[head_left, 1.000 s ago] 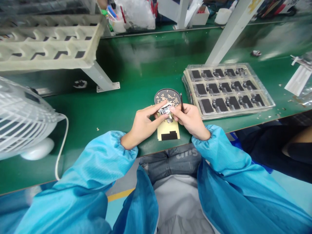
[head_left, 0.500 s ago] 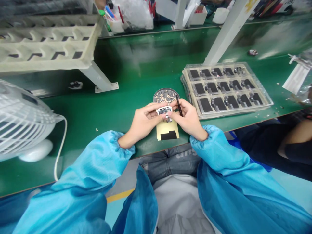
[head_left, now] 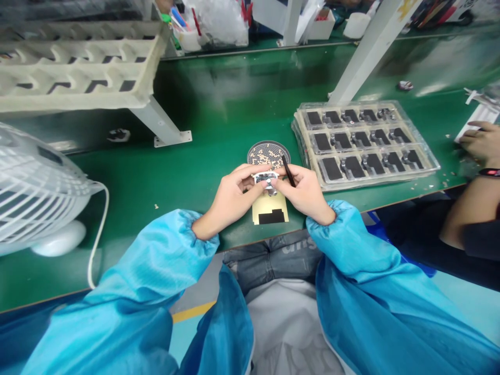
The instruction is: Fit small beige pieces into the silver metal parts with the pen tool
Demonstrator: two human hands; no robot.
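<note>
My left hand (head_left: 230, 198) and my right hand (head_left: 307, 190) meet over the green bench, and both pinch a small metal part (head_left: 264, 179) between fingertips. A thin dark tool like tweezers (head_left: 288, 172) is also held in my right hand and sticks up from its fingers. Under the hands lies a yellow backing sheet (head_left: 269, 212) with a black sticker on it. Just beyond them sits a round perforated dish (head_left: 269, 152) with small pieces in it.
A clear tray (head_left: 367, 143) of black parts lies to the right. A white fan (head_left: 35, 192) with its cord stands at the left. A cream rack (head_left: 78, 67) on white legs spans the back left. Another person's hand (head_left: 482, 141) rests at the far right.
My hands have stayed together on the small part, shifting only slightly. Another person's hand has come into view at the right edge of the bench.
</note>
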